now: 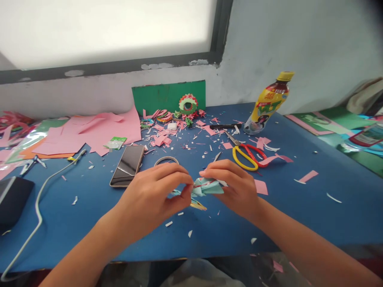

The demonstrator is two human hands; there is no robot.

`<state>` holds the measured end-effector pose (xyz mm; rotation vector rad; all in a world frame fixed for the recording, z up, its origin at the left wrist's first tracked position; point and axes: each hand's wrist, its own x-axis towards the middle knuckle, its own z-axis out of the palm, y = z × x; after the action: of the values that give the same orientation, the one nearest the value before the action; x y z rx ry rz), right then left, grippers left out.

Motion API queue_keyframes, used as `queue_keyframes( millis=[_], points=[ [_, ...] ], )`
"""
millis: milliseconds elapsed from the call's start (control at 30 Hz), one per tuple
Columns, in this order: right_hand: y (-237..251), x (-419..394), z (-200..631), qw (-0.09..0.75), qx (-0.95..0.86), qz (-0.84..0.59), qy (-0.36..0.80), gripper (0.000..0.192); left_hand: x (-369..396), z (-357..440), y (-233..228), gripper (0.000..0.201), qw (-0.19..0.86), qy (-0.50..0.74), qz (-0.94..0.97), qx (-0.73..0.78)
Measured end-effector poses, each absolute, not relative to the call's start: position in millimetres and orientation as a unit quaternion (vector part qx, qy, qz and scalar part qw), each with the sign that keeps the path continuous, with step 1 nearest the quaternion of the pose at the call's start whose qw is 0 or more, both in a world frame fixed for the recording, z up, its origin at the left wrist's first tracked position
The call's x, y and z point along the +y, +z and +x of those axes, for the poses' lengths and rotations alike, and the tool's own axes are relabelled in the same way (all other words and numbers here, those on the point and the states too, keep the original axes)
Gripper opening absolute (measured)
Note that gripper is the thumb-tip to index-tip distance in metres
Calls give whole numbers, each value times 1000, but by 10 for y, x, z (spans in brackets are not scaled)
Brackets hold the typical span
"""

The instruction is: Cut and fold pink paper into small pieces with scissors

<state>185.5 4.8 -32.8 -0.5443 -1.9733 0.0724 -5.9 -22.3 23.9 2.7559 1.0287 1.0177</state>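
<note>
Between the two hands, over the near part of the blue table, is a folded light-blue paper piece with a red line along its top. The left hand pinches its left end, thumb and forefinger brought together on the paper with a rounded gap behind the tips. The right hand has its fingers bent in and closed on the other end, the forefinger tip near the top edge; its thumb is hard to make out. Just under the paper a thin yellow edge shows, and I cannot tell whether it belongs to the same piece

Just beyond the left hand lie a pale ring, partly covered, and a dark-screened phone. Past the right hand are scissors with red and yellow handles, a tilted-looking bottle with a yellow cap and a black pen

Paper scraps litter the middle, with a round paper wreath before a green board against the wall. Large pink sheets lie far left, and a white cable curves down the left side
</note>
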Motion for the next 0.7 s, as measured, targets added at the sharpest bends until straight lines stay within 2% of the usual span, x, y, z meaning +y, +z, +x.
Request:
queue_keyframes(
  millis=[133,267,433,533,700],
  points=[
    [-327,44,1866,539,-814,-211,43,16,-185,-79,241,8,57,370,848,375],
    [-325,46,1879,541,-815,-199,59,20,-122,-139,185,11,73,344,829,435],
    [-324,34,1886,537,-818,-195,66,22,-143,-152,99,17,129,382,800,444],
    [-322,27,1886,530,-822,-199,61,20,-187,-108,106,16,192,388,792,431],
    [-316,27,1876,494,-840,-216,66,22,-232,-39,134,8,354,358,755,419]
  ],
)
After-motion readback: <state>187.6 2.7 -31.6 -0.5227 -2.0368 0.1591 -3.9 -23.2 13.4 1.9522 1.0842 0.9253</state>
